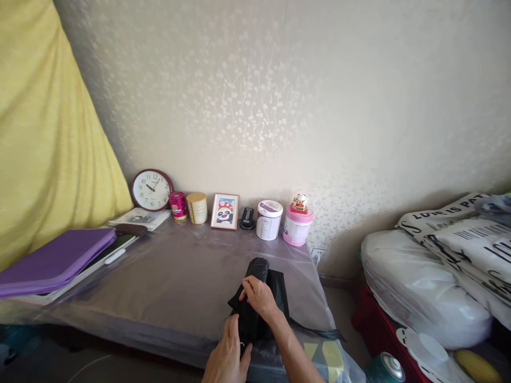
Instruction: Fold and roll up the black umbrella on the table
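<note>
A bundle of thin black material point(255, 268), partly rolled and partly spread out flat, lies on the near right part of the covered table. I cannot make out what kind of thing it is. My right hand point(258, 299) is on top of it, fingers bent and closed on the material. At its near left end, my left hand point(229, 348) grips the edge, with fingers along the side and the thumb at the front. Something small and round shows by that thumb, too hidden to name. A dark strip point(315, 331) runs over the table to the right of the bundle.
Along the wall stand a round clock point(152, 189), a pink tin point(178, 206), a yellow-lidded canister point(197, 208), a panda picture frame point(225, 211), a small black device point(247, 218) and two tubs point(269, 223). Purple folders point(59, 258) lie left. A spray can point(385, 368) stands right.
</note>
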### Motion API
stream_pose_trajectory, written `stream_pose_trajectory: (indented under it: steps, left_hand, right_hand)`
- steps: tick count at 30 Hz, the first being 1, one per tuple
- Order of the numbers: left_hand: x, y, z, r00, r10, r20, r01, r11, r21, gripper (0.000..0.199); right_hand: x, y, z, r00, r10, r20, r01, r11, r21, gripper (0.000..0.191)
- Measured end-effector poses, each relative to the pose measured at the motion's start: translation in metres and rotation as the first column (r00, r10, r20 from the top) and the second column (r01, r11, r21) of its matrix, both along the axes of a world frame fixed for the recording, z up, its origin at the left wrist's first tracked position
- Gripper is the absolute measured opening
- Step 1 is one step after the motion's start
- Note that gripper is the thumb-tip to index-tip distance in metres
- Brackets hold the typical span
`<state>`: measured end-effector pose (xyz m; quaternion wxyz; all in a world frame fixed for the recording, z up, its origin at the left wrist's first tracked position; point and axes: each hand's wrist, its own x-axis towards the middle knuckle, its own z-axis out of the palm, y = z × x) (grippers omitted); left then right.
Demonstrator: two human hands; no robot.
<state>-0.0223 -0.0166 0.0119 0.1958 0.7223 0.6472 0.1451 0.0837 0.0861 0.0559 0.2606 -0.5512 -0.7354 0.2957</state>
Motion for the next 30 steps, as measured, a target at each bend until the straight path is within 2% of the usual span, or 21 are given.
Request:
stream_pose_trajectory:
  steps: [5, 9, 12, 15, 23, 30]
  left_hand:
    - [-0.004, -0.002, 0.011, 1.0, -0.002, -0.01, 0.003, 0.994, 0.108, 0.048]
    - [0.002, 0.003, 0.02, 0.998, -0.062, -0.009, 0.063, 0.995, 0.077, 0.058]
    - [0.006, 0.006, 0.018, 0.997, -0.079, -0.025, 0.08, 0.996, 0.043, 0.064]
    - [0.009, 0.007, 0.013, 0.998, -0.04, -0.045, 0.042, 0.998, 0.036, 0.064]
    - [0.01, 0.009, 0.011, 1.0, -0.017, -0.008, 0.017, 0.999, 0.031, 0.052]
    - [0.014, 0.014, 0.01, 1.0, -0.017, 0.006, 0.018, 0.994, -0.106, 0.065]
  right_hand:
    - [-0.001, -0.003, 0.007, 0.999, 0.032, 0.017, -0.032, 0.999, -0.012, 0.029]
    - [0.0, -0.003, 0.008, 0.997, 0.077, 0.025, -0.076, 0.997, -0.026, 0.029]
    - [0.002, -0.002, 0.006, 0.995, 0.092, 0.028, -0.09, 0.995, -0.053, 0.027]
    - [0.003, -0.002, 0.005, 0.992, 0.124, -0.004, -0.124, 0.99, -0.06, 0.028]
    - [0.001, -0.003, 0.008, 0.991, 0.125, 0.036, -0.125, 0.992, -0.016, 0.031]
    - [0.005, -0.004, 0.004, 0.984, 0.177, 0.011, -0.177, 0.983, 0.047, 0.027]
